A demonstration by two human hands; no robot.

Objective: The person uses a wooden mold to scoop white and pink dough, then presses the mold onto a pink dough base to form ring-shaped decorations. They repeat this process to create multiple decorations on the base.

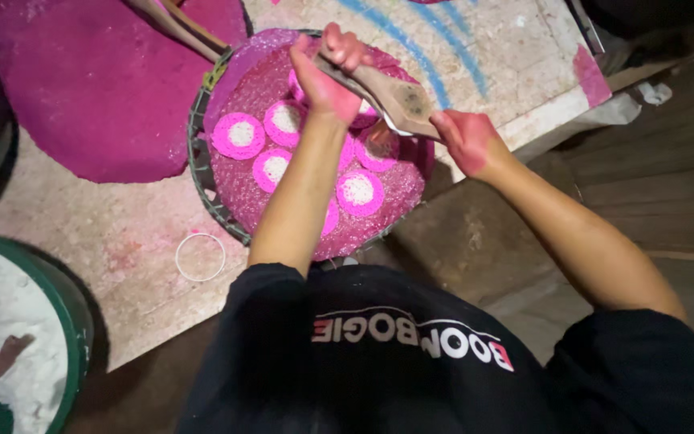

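Note:
My left hand (324,71) grips the far end of a flat wooden scraper (399,98). My right hand (464,141), stained pink, holds its near end. The scraper hangs tilted over a round dark-rimmed tray (196,161) filled with pink powder. On the powder lie several pink discs with white centres, such as one disc (238,135) at the left and another disc (359,191) near the front. My left forearm hides part of the discs.
A large magenta round patch (98,88) lies on the stained board (122,233) to the tray's left. A thin white ring (200,257) rests on the board. A green tub (80,337) of white powder with a stick stands at lower left. Wooden planks are at right.

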